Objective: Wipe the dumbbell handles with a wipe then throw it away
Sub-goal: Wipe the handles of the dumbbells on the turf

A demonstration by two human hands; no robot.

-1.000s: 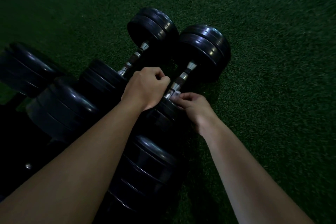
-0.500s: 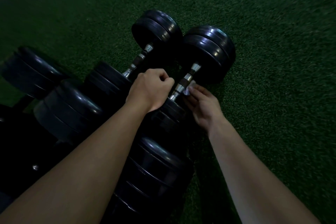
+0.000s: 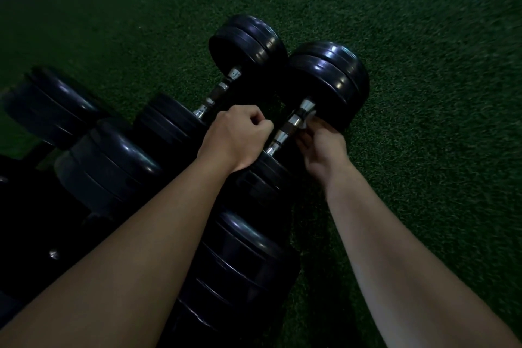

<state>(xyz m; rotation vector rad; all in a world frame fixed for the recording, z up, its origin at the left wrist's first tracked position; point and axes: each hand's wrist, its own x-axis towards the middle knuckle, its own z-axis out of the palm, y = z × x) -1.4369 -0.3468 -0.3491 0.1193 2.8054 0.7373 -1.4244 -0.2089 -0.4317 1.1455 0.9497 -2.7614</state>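
Head view, wipe (image 3: 308, 119) in right hand (image 3: 322, 147), touching dumbbell handle (image 3: 288, 128), left hand (image 3: 234, 138) fisted

No legible text, brand or number anywhere; only faint, unreadable specks on the chrome collar (image 3: 234, 74) of the far left dumbbell handle (image 3: 217, 93).

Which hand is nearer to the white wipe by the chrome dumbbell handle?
Right. The right hand pinches the white wipe at the chrome dumbbell handle; the left hand is a fist on the handle's other side, clear of the wipe.
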